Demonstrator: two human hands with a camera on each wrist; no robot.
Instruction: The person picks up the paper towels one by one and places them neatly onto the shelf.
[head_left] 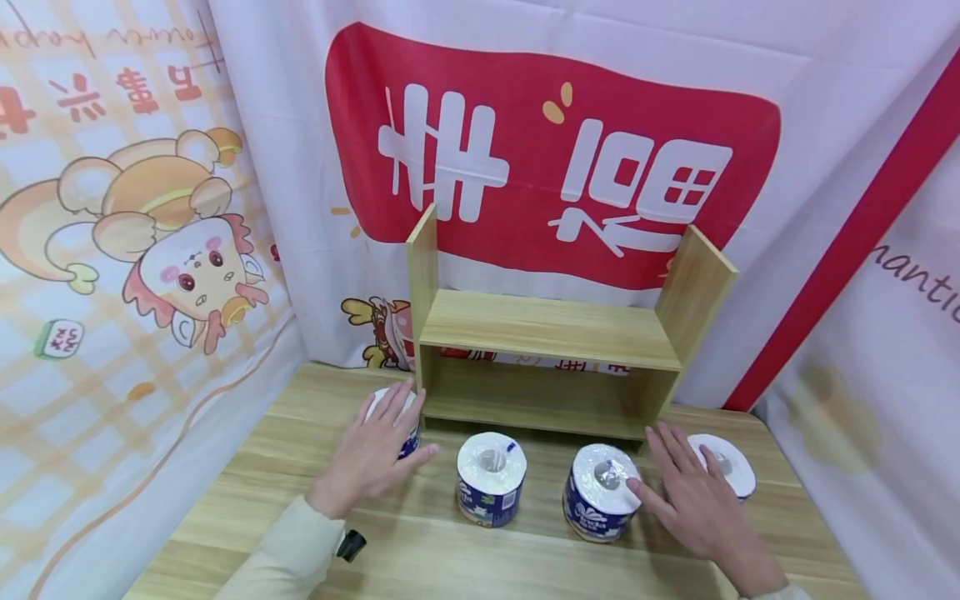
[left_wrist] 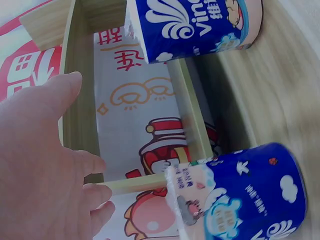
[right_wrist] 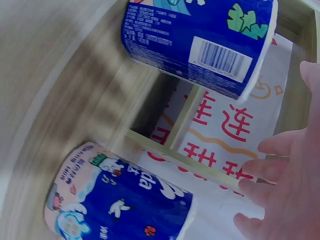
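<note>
Toilet paper rolls in blue Vinda wrappers stand upright in a row on the table. My left hand (head_left: 375,454) is spread over the far-left roll (head_left: 410,443), fingers extended and partly hiding its white top. In the left wrist view, that hand (left_wrist: 42,160) has a gap between its fingertips and the nearest roll (left_wrist: 240,192). Fingers straight, my right hand (head_left: 697,496) is between the right-middle roll (head_left: 596,508) and the far-right roll (head_left: 738,468), overlapping both in the head view. Nothing is gripped by either hand. The left-middle roll (head_left: 491,487) stands apart from both hands.
Behind the rolls stands a small wooden shelf (head_left: 551,329) with two side panels and two boards. Printed cloth (head_left: 555,50) hangs behind it and at both sides. The wooden tabletop (head_left: 450,567) runs forward of the rolls. A black band (head_left: 351,546) is at the left wrist.
</note>
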